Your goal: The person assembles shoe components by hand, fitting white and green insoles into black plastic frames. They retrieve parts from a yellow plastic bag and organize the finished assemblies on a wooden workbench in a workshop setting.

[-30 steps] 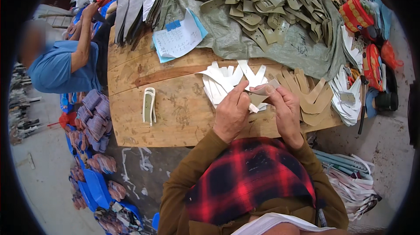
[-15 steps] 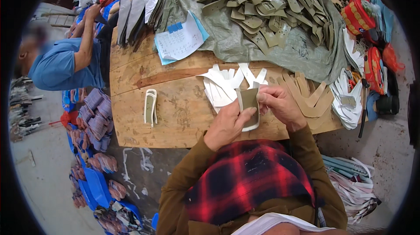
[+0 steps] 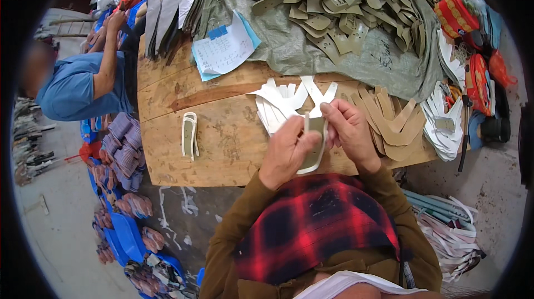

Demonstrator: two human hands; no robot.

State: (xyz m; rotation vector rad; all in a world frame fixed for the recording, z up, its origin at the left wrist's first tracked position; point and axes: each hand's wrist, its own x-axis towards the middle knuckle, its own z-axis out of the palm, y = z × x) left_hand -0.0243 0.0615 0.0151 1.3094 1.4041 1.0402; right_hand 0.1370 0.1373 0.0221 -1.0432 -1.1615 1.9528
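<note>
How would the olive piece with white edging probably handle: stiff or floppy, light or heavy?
The olive piece seems fairly stiff, perhaps slightly springy: between the left hand and right hand it shows no clear sag. It looks thin, so it's likely light for its size. The narrow white edging might flex more easily than the panel.

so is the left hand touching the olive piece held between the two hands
Touching. The head view shows it: the thumb of the left hand lies across the face of the olive piece.
</note>
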